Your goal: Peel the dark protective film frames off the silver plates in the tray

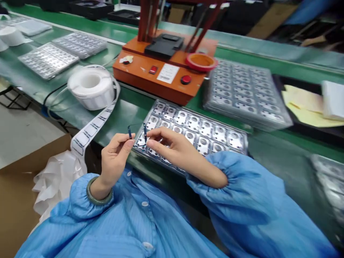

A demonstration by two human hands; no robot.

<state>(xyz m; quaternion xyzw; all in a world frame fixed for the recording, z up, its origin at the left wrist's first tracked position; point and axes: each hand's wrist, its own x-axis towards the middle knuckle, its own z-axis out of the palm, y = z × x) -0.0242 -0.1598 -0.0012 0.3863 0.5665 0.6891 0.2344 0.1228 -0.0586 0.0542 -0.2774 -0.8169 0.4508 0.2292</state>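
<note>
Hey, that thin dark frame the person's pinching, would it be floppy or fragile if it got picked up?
The thin dark frame is probably very light, since the left hand and right hand hold it with fingertips alone. Its slender, open sides suggest it could bend fairly easily. It may well be fragile if pushed hard, though its material can't be told from here.

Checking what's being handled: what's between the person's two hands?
In the head view, a thin dark blue frame, pinched at its sides by the left hand and right hand, above a clear tray of metal parts.
</note>
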